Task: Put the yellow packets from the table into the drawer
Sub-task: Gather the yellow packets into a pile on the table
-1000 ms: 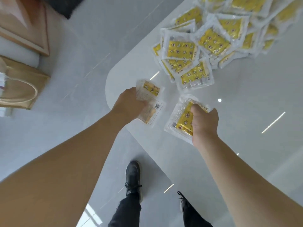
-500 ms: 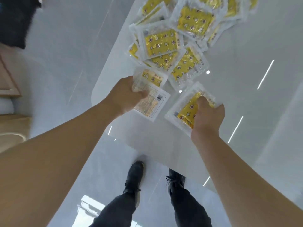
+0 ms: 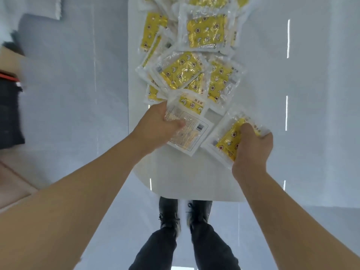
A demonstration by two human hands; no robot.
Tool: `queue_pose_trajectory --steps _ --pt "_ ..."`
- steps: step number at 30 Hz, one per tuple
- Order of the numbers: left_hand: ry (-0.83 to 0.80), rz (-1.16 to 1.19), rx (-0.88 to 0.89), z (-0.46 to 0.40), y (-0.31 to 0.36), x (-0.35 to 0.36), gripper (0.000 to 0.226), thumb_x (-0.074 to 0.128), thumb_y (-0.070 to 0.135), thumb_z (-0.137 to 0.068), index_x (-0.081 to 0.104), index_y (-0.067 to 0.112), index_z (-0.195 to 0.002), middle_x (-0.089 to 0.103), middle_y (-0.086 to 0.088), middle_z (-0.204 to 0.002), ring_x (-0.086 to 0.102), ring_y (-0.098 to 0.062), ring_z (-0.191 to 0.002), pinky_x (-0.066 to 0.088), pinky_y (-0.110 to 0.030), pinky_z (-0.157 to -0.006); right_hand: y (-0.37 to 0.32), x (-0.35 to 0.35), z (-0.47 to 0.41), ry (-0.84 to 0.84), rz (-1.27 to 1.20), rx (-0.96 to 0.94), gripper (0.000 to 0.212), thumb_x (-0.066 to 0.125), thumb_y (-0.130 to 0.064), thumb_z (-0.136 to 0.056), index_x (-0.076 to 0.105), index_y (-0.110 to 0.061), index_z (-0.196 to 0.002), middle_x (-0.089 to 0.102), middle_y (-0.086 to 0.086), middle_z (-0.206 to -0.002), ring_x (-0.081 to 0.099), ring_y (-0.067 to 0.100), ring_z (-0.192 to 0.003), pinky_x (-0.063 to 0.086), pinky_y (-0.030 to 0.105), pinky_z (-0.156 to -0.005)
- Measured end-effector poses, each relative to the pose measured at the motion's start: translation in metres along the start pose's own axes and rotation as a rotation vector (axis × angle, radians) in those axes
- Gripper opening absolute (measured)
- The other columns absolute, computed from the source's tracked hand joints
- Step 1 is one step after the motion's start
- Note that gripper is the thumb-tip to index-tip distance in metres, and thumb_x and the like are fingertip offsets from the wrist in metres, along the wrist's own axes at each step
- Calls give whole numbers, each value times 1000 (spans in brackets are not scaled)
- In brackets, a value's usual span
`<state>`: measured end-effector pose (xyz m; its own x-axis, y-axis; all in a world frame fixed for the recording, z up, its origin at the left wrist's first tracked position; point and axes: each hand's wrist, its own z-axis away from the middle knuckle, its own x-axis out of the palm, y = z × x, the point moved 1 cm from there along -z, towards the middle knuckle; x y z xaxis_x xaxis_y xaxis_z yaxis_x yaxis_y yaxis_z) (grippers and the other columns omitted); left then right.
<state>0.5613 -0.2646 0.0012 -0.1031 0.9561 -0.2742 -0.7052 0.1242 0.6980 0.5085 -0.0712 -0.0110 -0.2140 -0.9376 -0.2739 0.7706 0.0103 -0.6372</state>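
A heap of yellow packets (image 3: 181, 72) in clear wrappers lies on the white table (image 3: 185, 178), spreading toward its far end. My left hand (image 3: 157, 127) grips a packet (image 3: 191, 133) turned label side up, with a second one behind it. My right hand (image 3: 252, 147) is closed on another yellow packet (image 3: 228, 142) just right of it. Both held packets sit low over the table's near end. No drawer is in view.
The table's rounded near edge lies just ahead of my black shoes (image 3: 169, 213). Glossy pale floor (image 3: 74, 94) surrounds the table. A dark object (image 3: 9, 114) and a wooden piece (image 3: 11, 184) stand at the left edge.
The view has swung so the table now runs straight ahead. Both hands keep their packets, and the heap appears closer to them.
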Motion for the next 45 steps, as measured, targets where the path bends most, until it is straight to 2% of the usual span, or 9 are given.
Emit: queue_pose_trajectory --steps 8,11,15,19,29,34,36,39,45 --pt "-51 -157 88 -27 8 -10 19 67 25 -86 68 36 -102 72 10 -102 69 -13 -96 54 -45 -91 17 10 14 114 -152 30 13 56 -14 -79 48 -24 -80 49 -7 -68 43 11 -50 40 21 -45" --pt "-99 -268 150 -40 11 -20 18 65 30 -86 66 26 -103 69 -3 -90 65 -19 -68 56 -41 -65 25 21 22 217 -195 67 12 55 -15 -79 48 -24 -80 48 -6 -68 42 14 -54 40 22 -47" --pt "-170 -378 240 -54 22 -32 16 63 27 -90 63 14 -100 43 5 -61 32 -2 -40 32 -22 -46 26 39 34 298 -304 92 13 56 -16 -79 47 -25 -80 47 -5 -69 43 15 -57 42 24 -50" --pt "-195 -467 329 -60 35 -33 32 63 22 -91 41 22 -68 27 9 -59 29 -2 -39 27 -13 -42 34 47 40 388 -361 124 12 56 -18 -80 48 -26 -79 48 -6 -69 43 14 -53 41 22 -49" --pt "-310 -532 466 -75 62 -29 42 57 9 -90 26 27 -67 22 7 -59 24 -5 -42 25 -13 -41 40 73 61 543 -593 209 12 54 -15 -81 48 -25 -82 50 -6 -73 45 14 -57 43 22 -49" --pt "-377 -568 466 -92 77 -52 10 56 14 -91 52 18 -99 45 -1 -62 37 -11 -47 38 -20 -43 29 109 76 612 -723 240 17 54 -15 -83 50 -27 -94 53 -4 -80 51 15 -62 47 22 -51" --pt "-392 -580 464 -97 80 -61 18 57 17 -92 56 21 -109 63 -9 -82 55 -21 -62 52 -31 -59 25 123 80 632 -744 233 16 54 -15 -83 50 -28 -93 53 -4 -79 50 16 -63 47 23 -52" --pt "-392 -588 470 -107 85 -70 25 58 21 -91 55 21 -117 67 -7 -101 64 -20 -83 56 -40 -76 18 139 84 665 -769 239 16 54 -15 -83 49 -28 -90 52 -5 -77 48 14 -60 46 23 -51" --pt "-397 -548 480 -133 92 -82 57 56 19 -88 37 14 -142 63 -6 -112 61 -9 -84 53 -19 -74 15 165 86 746 -800 273 14 53 -15 -83 47 -28 -87 48 -8 -77 43 9 -56 41 18 -45"
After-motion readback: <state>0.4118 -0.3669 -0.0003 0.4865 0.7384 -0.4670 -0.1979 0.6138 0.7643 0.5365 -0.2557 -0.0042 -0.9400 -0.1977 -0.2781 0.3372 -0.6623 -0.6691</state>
